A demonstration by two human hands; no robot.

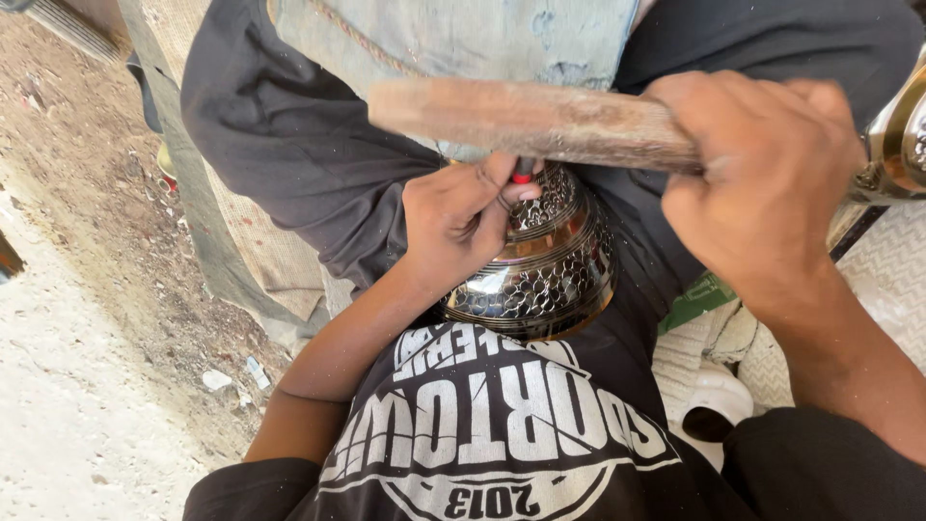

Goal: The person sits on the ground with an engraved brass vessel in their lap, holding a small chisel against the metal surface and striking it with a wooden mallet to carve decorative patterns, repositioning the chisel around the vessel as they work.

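Observation:
A shiny patterned metal bowl (550, 260) rests on my lap against my black shirt, its surface covered in small hammered cells and bands. My left hand (453, 217) lies on the bowl's upper left side and pinches a thin punch with a red band (522, 174) upright on the metal. My right hand (762, 174) is closed around the handle of a wooden hammer (531, 118), which lies level just above the punch. The hammer's head is not visible.
Dirt ground with small litter (87, 289) lies to the left. A woven mat (260, 251) sits under my leg. Another shiny metal vessel (902, 135) stands at the right edge, with white woven sacking (887, 280) and a white object (714, 400) below it.

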